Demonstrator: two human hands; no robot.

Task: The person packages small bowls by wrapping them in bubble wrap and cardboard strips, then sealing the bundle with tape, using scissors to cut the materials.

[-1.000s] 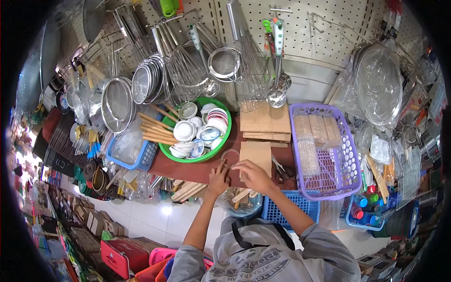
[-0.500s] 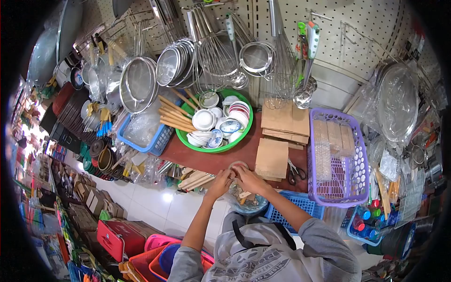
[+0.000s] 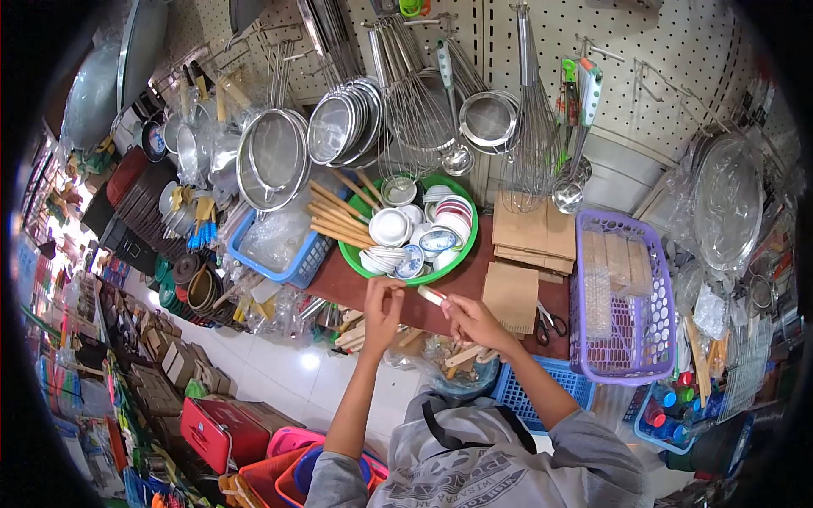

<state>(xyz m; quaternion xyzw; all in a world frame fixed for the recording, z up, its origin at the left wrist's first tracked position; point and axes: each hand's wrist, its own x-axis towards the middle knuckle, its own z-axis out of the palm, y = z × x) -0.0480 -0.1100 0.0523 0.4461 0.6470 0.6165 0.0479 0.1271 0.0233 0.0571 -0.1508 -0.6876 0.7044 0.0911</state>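
My right hand (image 3: 468, 317) grips a small pale roll (image 3: 432, 295), seen nearly edge-on, that looks like tape. The roll is held over the front part of the brown-red tabletop (image 3: 415, 309). To its left, my left hand (image 3: 385, 305) is raised with its fingers curled in; whether anything thin is between them cannot be made out. Just beyond both hands stands a green basin (image 3: 468, 254) with small white bowls (image 3: 389, 227) and wooden-handled tools (image 3: 339, 222). Brown cardboard pieces (image 3: 511, 296) and black-handled scissors (image 3: 550, 325) lie right of my right hand.
A purple basket (image 3: 578, 326) with wrapped packs stands at the right. Blue baskets are at the left (image 3: 318, 258) and below the table edge (image 3: 542, 381). Whisks (image 3: 529, 144) and strainers (image 3: 271, 161) hang over the back. A tub of wooden-handled items (image 3: 470, 385) sits before my body.
My hands were close together around the roll and are now apart. The left has moved up and left, the right to the right with the roll, which has turned edge-on. The view has shifted slightly.
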